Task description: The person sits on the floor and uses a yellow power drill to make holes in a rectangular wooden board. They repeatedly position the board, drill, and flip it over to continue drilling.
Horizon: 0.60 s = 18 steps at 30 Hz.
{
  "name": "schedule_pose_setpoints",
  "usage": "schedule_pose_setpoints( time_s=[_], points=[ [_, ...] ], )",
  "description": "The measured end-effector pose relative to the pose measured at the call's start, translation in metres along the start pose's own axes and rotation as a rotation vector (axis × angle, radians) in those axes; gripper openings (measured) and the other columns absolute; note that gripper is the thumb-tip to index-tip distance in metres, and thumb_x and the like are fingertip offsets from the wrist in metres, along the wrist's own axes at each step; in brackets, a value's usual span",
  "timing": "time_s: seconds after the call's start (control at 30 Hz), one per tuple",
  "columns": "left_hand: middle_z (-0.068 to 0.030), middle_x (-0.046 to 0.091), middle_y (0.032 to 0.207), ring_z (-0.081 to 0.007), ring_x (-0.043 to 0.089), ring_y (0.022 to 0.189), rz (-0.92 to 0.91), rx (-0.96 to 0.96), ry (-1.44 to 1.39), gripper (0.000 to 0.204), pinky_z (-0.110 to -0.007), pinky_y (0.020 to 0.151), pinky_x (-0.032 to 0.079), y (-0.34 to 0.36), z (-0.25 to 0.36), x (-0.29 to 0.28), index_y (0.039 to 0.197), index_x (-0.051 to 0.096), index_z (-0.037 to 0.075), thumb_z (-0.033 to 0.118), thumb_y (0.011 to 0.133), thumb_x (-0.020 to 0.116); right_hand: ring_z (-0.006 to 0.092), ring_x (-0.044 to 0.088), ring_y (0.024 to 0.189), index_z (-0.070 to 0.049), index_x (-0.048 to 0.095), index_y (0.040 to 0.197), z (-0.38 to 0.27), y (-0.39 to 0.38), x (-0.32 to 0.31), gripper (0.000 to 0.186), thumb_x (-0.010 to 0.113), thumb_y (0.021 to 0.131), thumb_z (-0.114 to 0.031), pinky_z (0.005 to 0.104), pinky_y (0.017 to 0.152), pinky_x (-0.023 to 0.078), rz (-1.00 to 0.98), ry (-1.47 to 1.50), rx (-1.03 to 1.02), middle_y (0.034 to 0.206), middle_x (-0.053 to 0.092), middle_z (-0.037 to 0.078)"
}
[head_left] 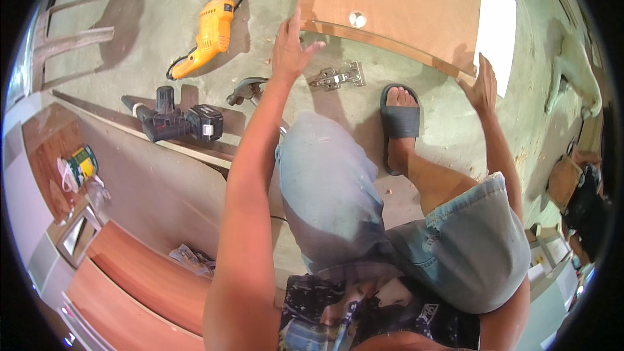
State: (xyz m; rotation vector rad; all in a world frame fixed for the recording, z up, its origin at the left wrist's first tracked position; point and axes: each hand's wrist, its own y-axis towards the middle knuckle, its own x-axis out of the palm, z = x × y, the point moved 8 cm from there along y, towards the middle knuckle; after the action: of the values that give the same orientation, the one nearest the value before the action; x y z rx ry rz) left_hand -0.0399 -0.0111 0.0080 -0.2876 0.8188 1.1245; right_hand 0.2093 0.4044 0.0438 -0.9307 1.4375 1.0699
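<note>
A flat wooden panel [403, 0] lies on the floor in front of me, with a round recess [357, 19] close to its near edge. At its near left corner is my left hand [292, 52], open, the thumb out to the side and the fingers against or just beside the edge. My right hand [482, 88] is open at the near right corner, fingers stretched upward and thumb by the panel's edge. Neither hand closes round anything. Between my arms a metal cabinet hinge [338, 77] rests on the floor, near the panel.
A yellow corded power drill [214, 29] lies to the left. Nearer are a claw hammer [248, 91], partly behind my left forearm, and a black cordless tool [172, 117]. A white sheet [502, 19] shows beyond the panel's right edge. An animal [575, 78] lies far right.
</note>
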Motion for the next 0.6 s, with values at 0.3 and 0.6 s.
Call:
schedule_pose_setpoints(
  time_s=[0.3, 0.6],
  points=[
    [-0.0136, 0.066, 0.099, -0.0297, 0.066, 0.089, -0.061, -0.326, -0.332, 0.04, -0.04, 0.08, 0.053, -0.074, -0.023, -0.029, 0.112, 0.067, 0.0, 0.023, 0.082, 0.08, 0.0415, 0.058, 0.107, -0.006, 0.071, 0.101, -0.216, -0.078, 0.009, 0.032, 0.071, 0.069, -0.009, 0.0478, 0.102, 0.044, -0.558, 0.561, -0.745, 0.11, 0.065, 0.02],
    [-0.0202, 0.064, 0.115, -0.0405, 0.06, 0.109, 0.234, -0.284, 0.499, 0.079, -0.049, 0.093, 0.049, 0.024, -0.123, -0.149, 0.135, 0.05, 0.003, 0.042, 0.074, 0.083, 0.0379, 0.057, 0.112, -0.007, 0.072, 0.085, -0.274, -0.122, 0.015, 0.035, 0.068, 0.064, -0.036, 0.0501, 0.109, 0.033, -0.958, 0.263, -0.827, 0.102, 0.066, 0.013]
  ],
)
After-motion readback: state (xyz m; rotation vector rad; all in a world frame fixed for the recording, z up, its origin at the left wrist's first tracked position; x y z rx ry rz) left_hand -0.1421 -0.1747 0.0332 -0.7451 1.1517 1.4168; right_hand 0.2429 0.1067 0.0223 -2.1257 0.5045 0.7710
